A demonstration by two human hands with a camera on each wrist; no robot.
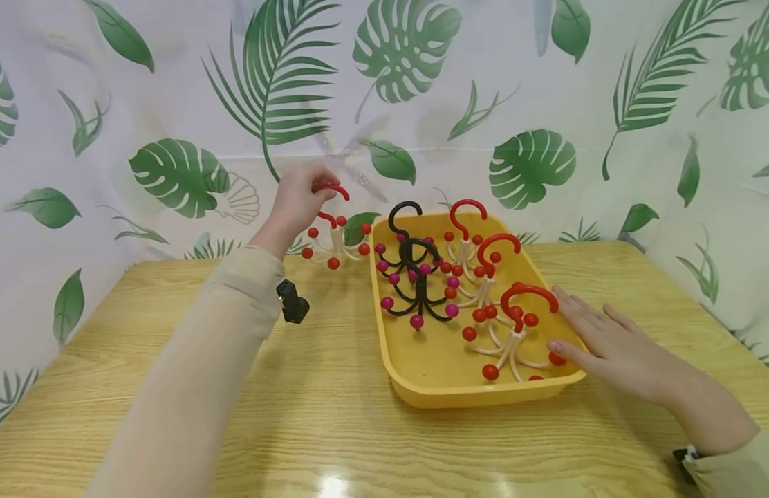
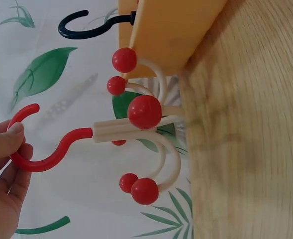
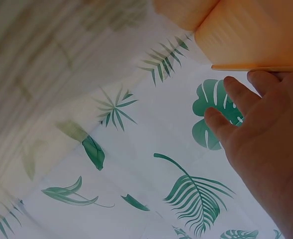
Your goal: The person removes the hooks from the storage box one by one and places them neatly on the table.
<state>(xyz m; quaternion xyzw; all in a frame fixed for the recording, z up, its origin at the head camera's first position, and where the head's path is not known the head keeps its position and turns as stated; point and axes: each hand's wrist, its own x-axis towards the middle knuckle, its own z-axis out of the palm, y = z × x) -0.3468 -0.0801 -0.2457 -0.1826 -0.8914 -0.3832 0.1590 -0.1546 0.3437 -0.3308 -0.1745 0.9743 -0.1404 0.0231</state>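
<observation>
My left hand pinches the red top hook of a hook hanger between thumb and fingers. The hanger hangs upright just left of the yellow tray, toward the back of the table; its cream curved arms end in red balls. My right hand, fingers extended, rests at the tray's right rim, beside a red-and-cream hook hanger inside. Two more red-and-cream hangers stand behind that one. Along the tray's left side are two black hangers with magenta balls, the nearer one overlapping the other.
The wooden table extends around the tray on both sides and in front. Behind it hangs a white cloth printed with green leaves, close to the tray's far end. A small black camera sits on the left wrist.
</observation>
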